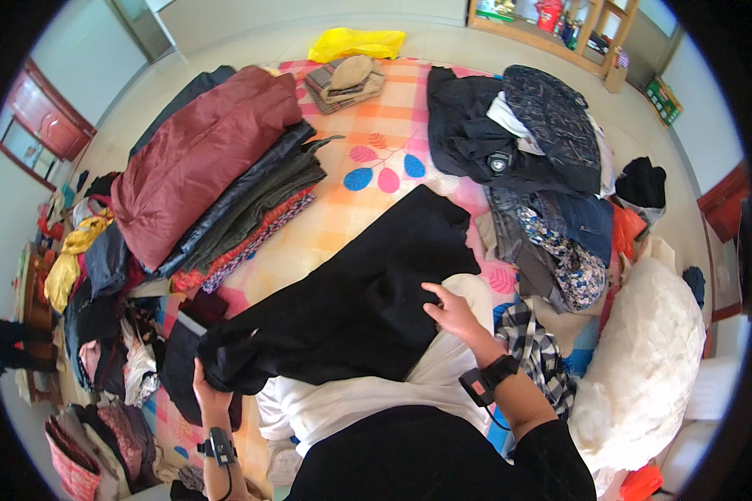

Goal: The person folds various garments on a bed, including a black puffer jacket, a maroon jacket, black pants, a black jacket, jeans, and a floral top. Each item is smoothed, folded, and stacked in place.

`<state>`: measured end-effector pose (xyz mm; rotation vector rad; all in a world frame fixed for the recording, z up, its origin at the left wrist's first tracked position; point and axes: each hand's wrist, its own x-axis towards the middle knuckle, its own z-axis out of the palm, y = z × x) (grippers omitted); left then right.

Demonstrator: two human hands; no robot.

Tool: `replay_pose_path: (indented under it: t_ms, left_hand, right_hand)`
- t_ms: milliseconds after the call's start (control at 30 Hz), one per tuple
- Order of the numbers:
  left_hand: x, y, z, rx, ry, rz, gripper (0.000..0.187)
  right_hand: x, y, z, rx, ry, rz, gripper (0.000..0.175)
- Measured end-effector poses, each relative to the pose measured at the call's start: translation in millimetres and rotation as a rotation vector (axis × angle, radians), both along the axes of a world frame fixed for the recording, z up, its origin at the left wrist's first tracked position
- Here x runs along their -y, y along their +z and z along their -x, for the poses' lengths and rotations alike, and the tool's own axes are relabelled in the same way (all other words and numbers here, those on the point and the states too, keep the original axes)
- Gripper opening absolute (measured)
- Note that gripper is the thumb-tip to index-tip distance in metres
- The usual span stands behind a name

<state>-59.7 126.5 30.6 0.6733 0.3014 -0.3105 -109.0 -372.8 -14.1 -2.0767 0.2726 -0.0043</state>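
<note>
A black garment point(351, 294), possibly trousers, lies spread across my lap and the mat in front of me. My left hand point(212, 391) holds its bunched near-left end, with the fingers hidden under the cloth. At the garment's right side is my right hand point(454, 313), thumb and forefinger apart; whether the fingertips touch the cloth I cannot tell. Beneath the garment are the white trousers point(351, 401) I am wearing. Close to my left hand lies another dark folded garment point(182, 369).
A checked, leaf-patterned mat point(376, 144) covers the floor. At left, a maroon padded jacket point(207, 150) tops a stack. Dark clothes point(464, 125) and jeans point(576, 219) are piled right, beside a bulky white bundle point(645, 363). Folded clothes point(344, 81) and a yellow bag point(357, 45) lie ahead.
</note>
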Motion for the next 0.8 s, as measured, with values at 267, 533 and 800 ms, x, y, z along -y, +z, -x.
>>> replay_pose_path:
  t_ms: [267, 533, 800]
  left_hand:
    - [95, 48, -42, 0.149, -0.291, -0.059, 0.055]
    - [196, 115, -88, 0.402, -0.982, -0.056, 0.053]
    - [176, 64, -128, 0.607, -0.499, -0.715, 0.054]
  right_hand:
    - [-22, 49, -37, 0.177, 0.146, 0.033, 0.057]
    - [-88, 98, -98, 0.525, 0.42, -0.039, 0.058]
    - [-35, 112, -118, 0.413, -0.103, -0.758, 0.025]
